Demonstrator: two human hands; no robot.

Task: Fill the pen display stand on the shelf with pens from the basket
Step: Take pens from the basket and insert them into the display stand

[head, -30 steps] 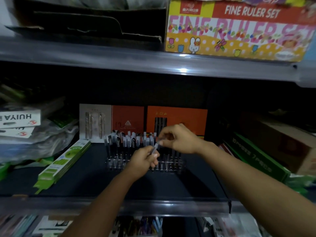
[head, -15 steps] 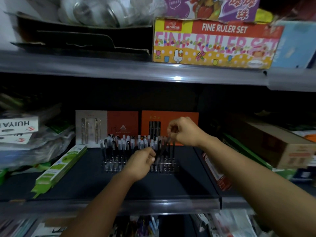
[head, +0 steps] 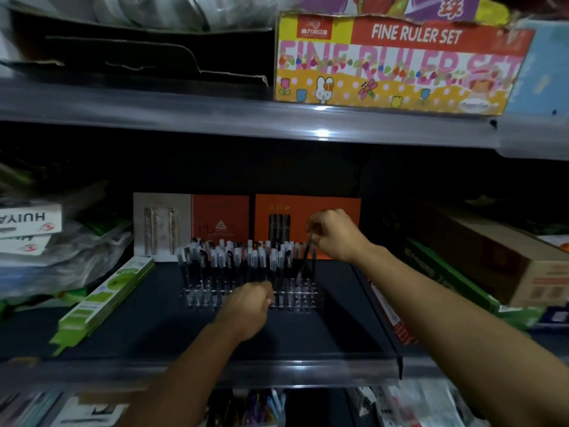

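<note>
A clear pen display stand (head: 303,298) sits on the dark middle shelf (head: 147,328), its left and centre slots holding several capped pens (head: 234,257). My right hand (head: 334,235) pinches the top of a dark pen (head: 304,261) that slants down into the stand's right side. My left hand (head: 246,309) is curled at the stand's front edge; whether it holds pens is hidden. The basket is out of view.
Orange and grey pen boxes (head: 308,217) stand behind the stand. A green pack (head: 104,300) lies to the left, cardboard and green boxes (head: 480,263) to the right. A ruler set box (head: 397,60) sits on the upper shelf. More stationery shows below.
My right hand took a pen from my left hand, carried it right and back, and now lowers it into the stand's right side. My left hand sank to the stand's front.
</note>
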